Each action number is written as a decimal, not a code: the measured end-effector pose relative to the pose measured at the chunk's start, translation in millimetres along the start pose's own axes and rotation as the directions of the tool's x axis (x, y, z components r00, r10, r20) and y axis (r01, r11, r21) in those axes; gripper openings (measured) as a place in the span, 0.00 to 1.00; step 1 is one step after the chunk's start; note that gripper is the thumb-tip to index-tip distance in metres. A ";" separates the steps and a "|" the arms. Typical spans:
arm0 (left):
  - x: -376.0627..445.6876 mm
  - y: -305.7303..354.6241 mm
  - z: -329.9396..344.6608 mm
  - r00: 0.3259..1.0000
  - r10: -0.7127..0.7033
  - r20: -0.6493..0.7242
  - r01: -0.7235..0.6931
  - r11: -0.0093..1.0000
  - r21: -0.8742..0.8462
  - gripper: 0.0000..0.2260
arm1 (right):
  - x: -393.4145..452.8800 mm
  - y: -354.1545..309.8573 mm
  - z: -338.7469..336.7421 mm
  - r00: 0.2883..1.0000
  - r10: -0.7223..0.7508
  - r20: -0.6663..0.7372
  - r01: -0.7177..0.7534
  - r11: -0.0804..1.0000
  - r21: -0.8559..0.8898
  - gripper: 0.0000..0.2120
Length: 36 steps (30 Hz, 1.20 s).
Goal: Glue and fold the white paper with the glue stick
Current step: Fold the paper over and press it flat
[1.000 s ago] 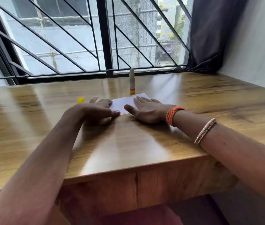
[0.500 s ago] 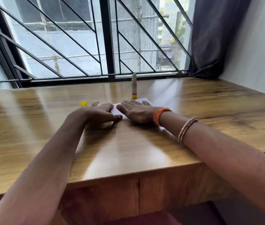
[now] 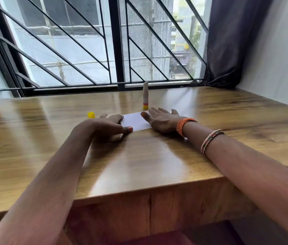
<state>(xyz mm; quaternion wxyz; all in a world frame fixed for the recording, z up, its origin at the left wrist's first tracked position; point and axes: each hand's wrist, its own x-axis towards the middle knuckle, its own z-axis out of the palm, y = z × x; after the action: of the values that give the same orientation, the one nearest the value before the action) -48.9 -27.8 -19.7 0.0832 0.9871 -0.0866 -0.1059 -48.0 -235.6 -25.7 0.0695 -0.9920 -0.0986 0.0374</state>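
The white paper (image 3: 134, 121) lies flat on the wooden table (image 3: 139, 165), mostly covered at both ends. My left hand (image 3: 108, 126) presses palm-down on its left end, fingers spread. My right hand (image 3: 161, 119) lies flat on its right end, thumb pointing left over the sheet. Neither hand grips anything. The glue stick (image 3: 145, 95) stands upright and uncapped just behind the paper, white body with a yellow base. Its yellow cap (image 3: 91, 115) sits on the table left of my left hand.
A barred window (image 3: 115, 50) runs along the table's far edge. A dark curtain (image 3: 231, 41) hangs at the back right beside a white wall (image 3: 281, 59). The table's front edge is near my forearms.
My right hand slid left across the paper and then back to the right end. The view shifted slightly; the left hand stayed put.
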 end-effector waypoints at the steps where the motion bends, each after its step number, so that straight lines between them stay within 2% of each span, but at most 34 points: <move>1: 0.0 -0.1 0.3 1.000 -0.001 -0.004 0.001 1.000 0.002 0.36 | 1.3 2.0 0.2 1.000 0.021 0.000 -0.021 1.000 -0.001 0.37; 14: 1.0 -1.3 -2.2 1.000 0.009 0.020 -0.009 1.000 -0.023 0.38 | -42.6 16.1 3.5 1.000 -0.019 0.000 0.019 0.998 -0.059 0.36; 18: 0.1 -6.3 -1.7 0.999 0.014 0.032 -0.015 1.000 0.023 0.54 | -60.0 14.4 2.4 1.000 0.029 0.008 -0.028 0.997 -0.066 0.37; 20: 0.4 -6.7 -2.2 1.000 0.008 0.025 -0.009 0.999 0.034 0.54 | -63.0 3.2 3.9 0.999 0.050 0.004 -0.049 0.997 -0.067 0.37; 24: -1.9 -3.8 -5.4 0.998 0.053 0.022 -0.055 0.994 0.092 0.62 | -68.9 -45.6 9.8 0.992 -0.123 0.021 0.123 0.992 -0.019 0.35; 27: -6.1 0.5 -4.8 0.997 0.080 0.022 -0.082 0.993 0.081 0.53 | -67.7 -61.8 8.8 0.983 -0.183 0.028 0.183 0.983 -0.001 0.33; 30: -4.9 -3.3 -6.2 0.997 0.078 0.026 -0.080 0.994 0.080 0.60 | -64.2 -42.4 6.0 0.983 -0.169 0.071 0.170 0.985 0.000 0.30; 32: -2.5 -4.6 -7.4 0.997 0.066 0.030 -0.067 0.995 0.070 0.57 | -59.4 -19.4 1.0 0.995 -0.068 0.068 0.069 0.997 -0.017 0.32; 35: -9.7 -2.1 -6.3 1.000 0.005 -0.007 -0.005 1.000 0.005 0.42 | -47.9 4.3 -5.4 0.995 0.095 0.022 -0.093 0.994 -0.063 0.32; 36: -10.5 -3.6 -6.7 0.999 -0.018 -0.036 0.019 1.000 0.016 0.44 | -44.5 5.7 -5.8 0.993 0.122 0.009 -0.121 0.989 -0.086 0.31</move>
<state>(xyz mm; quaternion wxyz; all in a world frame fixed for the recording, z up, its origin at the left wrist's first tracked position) -57.0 -21.4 -11.9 0.0758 0.9902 -0.0768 -0.0883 -89.9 -250.8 -18.0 0.0243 -0.9979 -0.0401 0.0442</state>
